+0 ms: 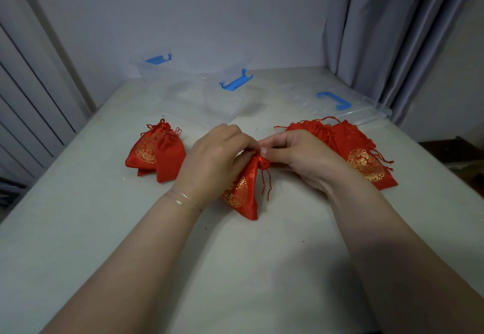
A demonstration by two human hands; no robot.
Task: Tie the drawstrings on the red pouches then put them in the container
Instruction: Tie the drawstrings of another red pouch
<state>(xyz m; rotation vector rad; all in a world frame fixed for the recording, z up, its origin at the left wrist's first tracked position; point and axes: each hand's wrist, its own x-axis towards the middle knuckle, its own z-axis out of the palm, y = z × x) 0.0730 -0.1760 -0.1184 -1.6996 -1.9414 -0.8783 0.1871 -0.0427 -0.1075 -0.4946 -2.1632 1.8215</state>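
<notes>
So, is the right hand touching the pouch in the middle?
Touching. The head view shows the right hand pinching the gathered neck of the middle pouch, with the left hand gripping there too.

bare forearms, no sleeves; a thin clear bracelet circles the left wrist.

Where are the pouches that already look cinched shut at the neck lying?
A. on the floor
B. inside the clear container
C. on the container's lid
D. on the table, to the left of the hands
D: the cinched pouches lie on the table left of the left hand, while the clear container behind holds no red pouch.
</notes>
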